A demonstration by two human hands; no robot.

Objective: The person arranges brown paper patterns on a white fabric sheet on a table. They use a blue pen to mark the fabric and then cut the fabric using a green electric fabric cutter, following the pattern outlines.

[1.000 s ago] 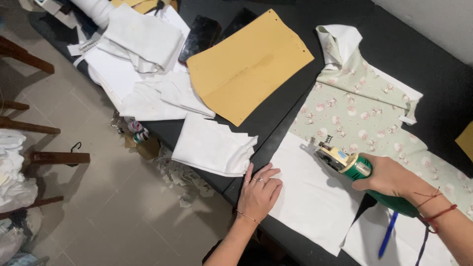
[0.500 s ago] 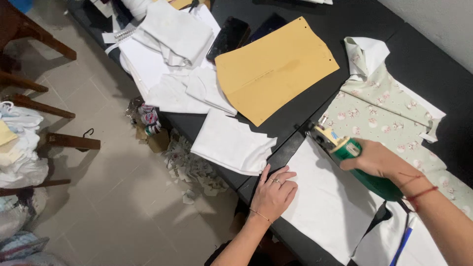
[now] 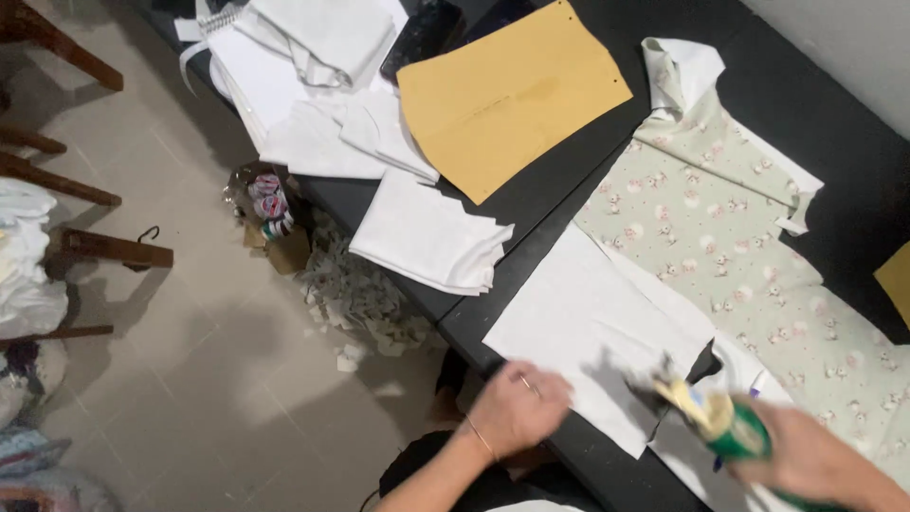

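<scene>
Black worktable [image 3: 569, 190]: flat white fabric panel [image 3: 592, 327]; left hand [image 3: 517, 408], fingers spread, pressing its edge; right hand [image 3: 815, 460] wrapped around green electric fabric cutter [image 3: 725, 422]; tan paper pattern [image 3: 507, 95] beyond.

Near edge: left hand [image 3: 517, 410] rests on the white fabric sheet [image 3: 592, 327]; right hand [image 3: 815, 460] with green cutter [image 3: 720, 425] occupies the near-right corner. Bare black tabletop [image 3: 540, 232] forms a diagonal lane between the white sheet and the tan paper pattern [image 3: 507, 95]. Folded white piece [image 3: 427, 237] blocks the lane's left side. Printed fabric [image 3: 730, 218] fills the right. White pile [image 3: 313, 85] crowds the far left.
</scene>
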